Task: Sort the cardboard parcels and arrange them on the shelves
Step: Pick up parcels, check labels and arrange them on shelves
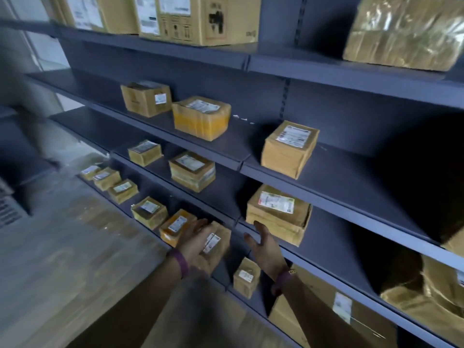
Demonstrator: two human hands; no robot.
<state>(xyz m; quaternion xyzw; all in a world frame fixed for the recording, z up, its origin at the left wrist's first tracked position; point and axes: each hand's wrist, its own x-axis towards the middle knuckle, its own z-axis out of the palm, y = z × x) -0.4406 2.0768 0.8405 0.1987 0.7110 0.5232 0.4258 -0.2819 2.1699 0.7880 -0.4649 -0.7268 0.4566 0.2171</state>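
Observation:
A small cardboard parcel (221, 230) with a white label sits on a low shelf of the dark grey shelving unit (351, 177). My left hand (194, 238) lies flat on its left side, fingers straight. My right hand (267, 249) hovers open just right of it, fingers spread, at the shelf edge below a flat labelled parcel (276, 214); it holds nothing. An orange-taped parcel (175, 226) stands directly left of my left hand. Another small parcel (246, 276) sits lower, between my forearms.
Several more parcels line the shelves to the left and above. Large boxes (200, 18) and a plastic-wrapped parcel (404, 31) fill the top shelf. A big box (321, 320) lies under my right forearm. Wooden floor (62, 259) runs along the left.

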